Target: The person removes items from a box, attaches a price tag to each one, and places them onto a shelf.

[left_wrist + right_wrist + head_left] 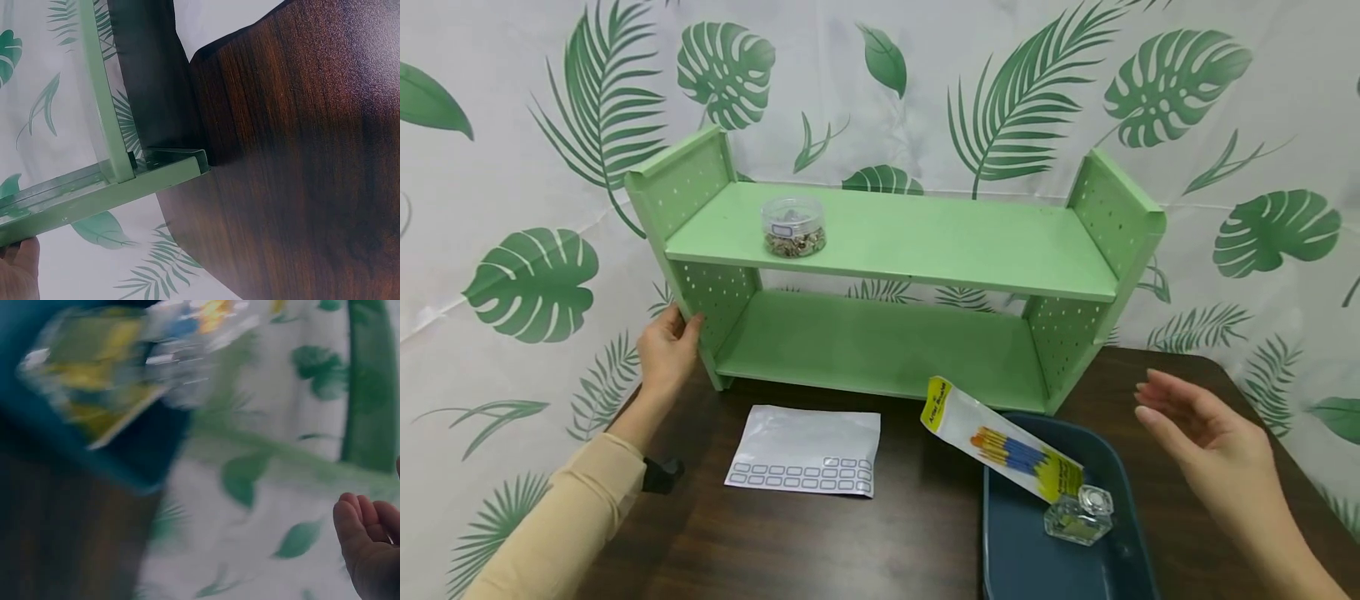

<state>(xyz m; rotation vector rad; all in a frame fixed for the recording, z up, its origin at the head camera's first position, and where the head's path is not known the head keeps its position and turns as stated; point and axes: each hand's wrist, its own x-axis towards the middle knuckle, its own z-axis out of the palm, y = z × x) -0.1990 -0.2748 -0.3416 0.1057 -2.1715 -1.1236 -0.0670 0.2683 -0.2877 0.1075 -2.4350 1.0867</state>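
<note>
A green two-tier shelf [880,237] with perforated side panels stands on the table. My left hand [670,346] grips its left side panel low down, thumb at the front edge; in the left wrist view only part of that hand [20,269] shows, against the panel [94,203]. To the right of the shelf, my right hand [1213,450] is in the air with fingers loosely bent and nothing in it. The right wrist view is blurred but shows that hand [372,544] free of any object. A clear round jar [793,227] with small brownish pieces sits on the upper tier, toward the left.
A dark blue tray [1022,550] at the front right holds a small glass bottle [1078,517]. A paintbrush pack [1000,442] leans across its rim. A white sheet of labels [805,450] lies on the brown table [917,533]. Leaf-patterned cloth [910,92] hangs behind.
</note>
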